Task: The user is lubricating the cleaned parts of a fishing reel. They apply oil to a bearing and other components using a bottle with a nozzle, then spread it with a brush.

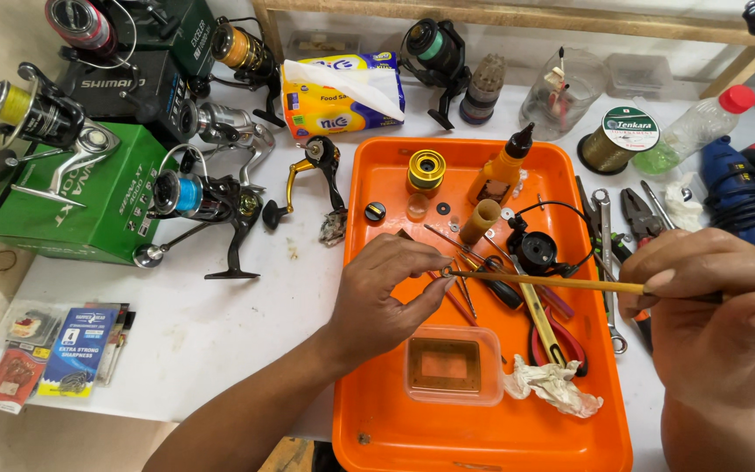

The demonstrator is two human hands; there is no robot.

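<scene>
My left hand (pixel 384 293) hovers over the orange tray (pixel 369 385) and pinches a tiny metal part (pixel 447 273) between thumb and fingertips. My right hand (pixel 718 306) holds a thin yellow-handled brush (pixel 552 281) level, with its tip touching that small part. Below the hands, in the tray, lie a black reel body (pixel 535 252), thin tools, red-handled pliers (pixel 561 345), a crumpled cloth (pixel 552 385) and a small clear square container (pixel 444 365).
A gold spool (pixel 426 170) and an orange oil bottle (pixel 504 170) stand at the tray's back. Several fishing reels (pixel 198 201) and green boxes (pixel 80 192) crowd the left. A tissue pack (pixel 342 92), line spool (pixel 620 140), wrenches (pixel 606 253) and blue drill (pixel 740 192) lie beside the tray.
</scene>
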